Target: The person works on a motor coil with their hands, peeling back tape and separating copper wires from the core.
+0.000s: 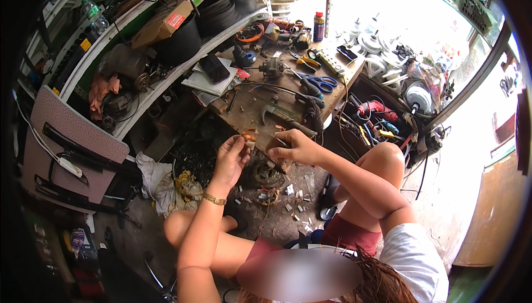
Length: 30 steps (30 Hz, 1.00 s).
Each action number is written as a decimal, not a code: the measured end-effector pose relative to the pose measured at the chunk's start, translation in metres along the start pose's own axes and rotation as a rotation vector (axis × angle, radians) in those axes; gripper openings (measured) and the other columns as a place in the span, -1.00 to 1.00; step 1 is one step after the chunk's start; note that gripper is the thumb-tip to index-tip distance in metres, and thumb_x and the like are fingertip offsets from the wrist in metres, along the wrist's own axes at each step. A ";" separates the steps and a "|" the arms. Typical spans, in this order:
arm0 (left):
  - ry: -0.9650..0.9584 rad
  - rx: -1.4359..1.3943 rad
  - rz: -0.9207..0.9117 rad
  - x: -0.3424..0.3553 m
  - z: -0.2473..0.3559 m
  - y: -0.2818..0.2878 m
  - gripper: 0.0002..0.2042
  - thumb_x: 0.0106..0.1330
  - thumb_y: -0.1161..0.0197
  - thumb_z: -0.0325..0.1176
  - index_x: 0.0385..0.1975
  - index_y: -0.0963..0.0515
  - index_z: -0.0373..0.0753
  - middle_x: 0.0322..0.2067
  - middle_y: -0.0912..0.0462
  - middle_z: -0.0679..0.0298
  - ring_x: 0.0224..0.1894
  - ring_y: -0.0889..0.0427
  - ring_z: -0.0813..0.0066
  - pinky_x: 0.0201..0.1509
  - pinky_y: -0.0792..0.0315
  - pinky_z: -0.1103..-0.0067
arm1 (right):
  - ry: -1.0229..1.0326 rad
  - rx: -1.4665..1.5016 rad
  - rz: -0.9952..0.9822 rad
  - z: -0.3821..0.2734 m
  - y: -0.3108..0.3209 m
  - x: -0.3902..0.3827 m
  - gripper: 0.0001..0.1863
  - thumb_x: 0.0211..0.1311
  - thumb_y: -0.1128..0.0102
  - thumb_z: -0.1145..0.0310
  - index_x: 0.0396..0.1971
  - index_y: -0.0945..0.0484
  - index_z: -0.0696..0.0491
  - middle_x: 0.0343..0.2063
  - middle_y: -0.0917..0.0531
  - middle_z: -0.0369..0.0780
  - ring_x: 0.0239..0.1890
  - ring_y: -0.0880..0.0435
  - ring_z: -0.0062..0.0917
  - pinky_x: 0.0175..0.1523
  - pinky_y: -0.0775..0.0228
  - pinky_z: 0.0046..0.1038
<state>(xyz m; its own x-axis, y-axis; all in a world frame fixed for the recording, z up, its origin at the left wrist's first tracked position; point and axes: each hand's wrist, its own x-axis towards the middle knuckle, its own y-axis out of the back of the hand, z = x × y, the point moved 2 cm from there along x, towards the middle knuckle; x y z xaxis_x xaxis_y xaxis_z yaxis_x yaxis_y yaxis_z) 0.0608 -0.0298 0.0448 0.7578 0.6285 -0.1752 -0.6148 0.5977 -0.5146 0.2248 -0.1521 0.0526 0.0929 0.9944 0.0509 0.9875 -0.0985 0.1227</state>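
My left hand (pixel 233 158) is raised above the floor at the table's near edge, its thumb and fingers pinching a small copper-coloured piece (pixel 250 138) with a pale lower part. To its right, my right hand (pixel 299 146) has curled fingers, with the thumb and forefinger pointing toward the left hand. Whatever those fingers hold is too small to make out. Below and between the hands, a round motor part with windings (pixel 267 174) lies on the floor. Small pale scraps (pixel 296 209) are scattered beside it.
A wooden table (pixel 249 111) ahead bears a hammer (pixel 274 115), blue-handled scissors (pixel 323 83), a small motor (pixel 271 68) and a spray can (pixel 318 27). A tool bin (pixel 382 117) stands right, shelving (pixel 160 81) left. Rags (pixel 158 178) lie on the floor at left.
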 end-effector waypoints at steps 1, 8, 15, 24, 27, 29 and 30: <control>0.061 -0.077 -0.054 0.000 -0.001 0.000 -0.84 0.32 -0.24 -0.24 -0.26 -0.55 -0.18 -0.44 -0.57 0.45 -0.42 -0.46 0.70 -0.42 -0.30 0.72 | -0.018 0.003 0.046 -0.004 -0.001 0.001 -0.77 0.25 -0.20 0.32 -0.31 -0.55 0.22 -0.58 -0.56 -0.34 -0.51 -0.49 -0.71 -0.37 -0.34 -0.55; 0.187 -0.212 -0.211 -0.004 -0.012 -0.011 -0.85 0.36 -0.18 -0.23 -0.22 -0.52 -0.13 -0.36 -0.53 0.46 -0.33 -0.46 0.63 -0.37 -0.32 0.70 | 0.191 -0.139 0.386 -0.016 -0.003 0.006 -0.70 0.32 -0.14 0.26 -0.15 -0.54 0.20 -0.43 -0.60 -0.31 -0.45 -0.48 -0.75 -0.33 -0.37 -0.60; -0.584 0.763 -0.156 0.005 -0.004 -0.013 -0.87 0.35 -0.19 -0.38 -0.15 -0.50 -0.16 -0.33 -0.53 0.45 -0.33 -0.49 0.68 -0.34 -0.38 0.72 | -0.196 0.113 0.148 -0.035 0.003 -0.003 -0.74 0.24 -0.19 0.35 -0.18 -0.55 0.23 -0.40 -0.66 -0.27 -0.40 -0.54 -0.67 -0.27 -0.42 -0.54; 0.088 0.031 -0.132 -0.001 -0.014 -0.020 -0.76 0.32 -0.22 -0.11 -0.21 -0.54 -0.14 -0.37 -0.58 0.43 -0.39 -0.52 0.69 -0.40 -0.41 0.72 | 0.161 -0.083 0.224 -0.019 0.000 -0.002 -0.74 0.08 -0.28 0.54 -0.19 -0.55 0.16 -0.35 -0.69 -0.19 -0.29 -0.62 -0.59 -0.17 -0.42 -0.48; 0.159 -0.121 -0.166 0.001 -0.014 -0.020 -0.76 0.31 -0.22 -0.12 -0.19 -0.54 -0.12 -0.36 -0.59 0.44 -0.37 -0.54 0.68 -0.40 -0.44 0.71 | 0.256 -0.263 0.328 -0.028 -0.003 -0.006 -0.63 0.13 -0.27 0.39 -0.04 -0.46 0.10 -0.28 -0.65 -0.13 -0.23 -0.64 -0.31 -0.15 -0.41 -0.36; 0.217 -0.238 -0.113 0.001 -0.013 -0.021 -0.76 0.31 -0.22 -0.12 -0.18 -0.53 -0.10 -0.36 -0.59 0.45 -0.36 -0.55 0.66 -0.39 -0.46 0.69 | 0.306 -0.415 0.390 -0.040 -0.006 -0.010 -0.54 0.19 -0.21 0.24 0.06 -0.38 0.05 -0.22 -0.61 -0.09 -0.20 -0.61 -0.14 -0.16 -0.40 -0.28; 0.246 -0.296 -0.089 0.001 -0.012 -0.023 -0.77 0.31 -0.22 -0.12 -0.18 -0.53 -0.09 -0.36 -0.59 0.45 -0.35 -0.56 0.65 -0.39 -0.47 0.68 | 0.298 -0.488 0.394 -0.046 -0.006 -0.014 -0.50 0.21 -0.17 0.17 0.11 -0.33 0.02 -0.18 -0.58 -0.07 -0.19 -0.58 -0.08 -0.17 -0.39 -0.25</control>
<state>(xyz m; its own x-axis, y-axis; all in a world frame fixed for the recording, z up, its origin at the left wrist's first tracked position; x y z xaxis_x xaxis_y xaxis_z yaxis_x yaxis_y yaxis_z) 0.0783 -0.0490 0.0462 0.8571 0.4213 -0.2964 -0.4819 0.4526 -0.7503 0.2116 -0.1673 0.0965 0.3251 0.8348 0.4443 0.7109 -0.5256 0.4674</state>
